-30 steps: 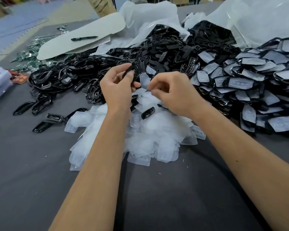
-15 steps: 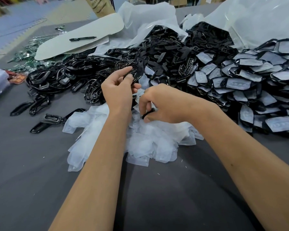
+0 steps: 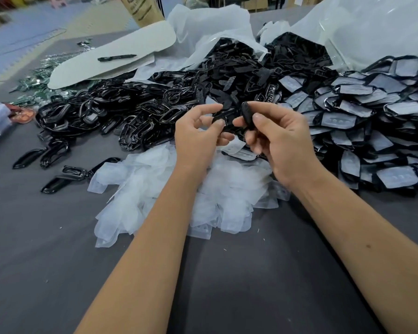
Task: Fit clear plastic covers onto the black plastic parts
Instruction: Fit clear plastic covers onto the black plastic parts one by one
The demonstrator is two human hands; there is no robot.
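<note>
My right hand [image 3: 278,143] pinches a small glossy black oval part [image 3: 247,114] between thumb and fingers, held upright above the table. Just to its left, my left hand [image 3: 198,136] has its fingers curled round another black part [image 3: 223,116]. Both hands hover over a heap of clear plastic covers [image 3: 155,189] on the grey table. One clear cover [image 3: 235,147] shows just below my fingers; I cannot tell whether either hand holds it. A big pile of bare black parts [image 3: 155,102] lies behind my hands.
Black parts with clear covers on them [image 3: 362,116] are heaped at the right. Loose black parts [image 3: 56,182] lie at the left. At the back are white plastic bags [image 3: 210,27], a pale board with a black pen [image 3: 116,57], and green items [image 3: 36,78].
My right hand dipped into the heap of clear covers, picked up the black oval part lying there and rose with it to meet my left hand.
</note>
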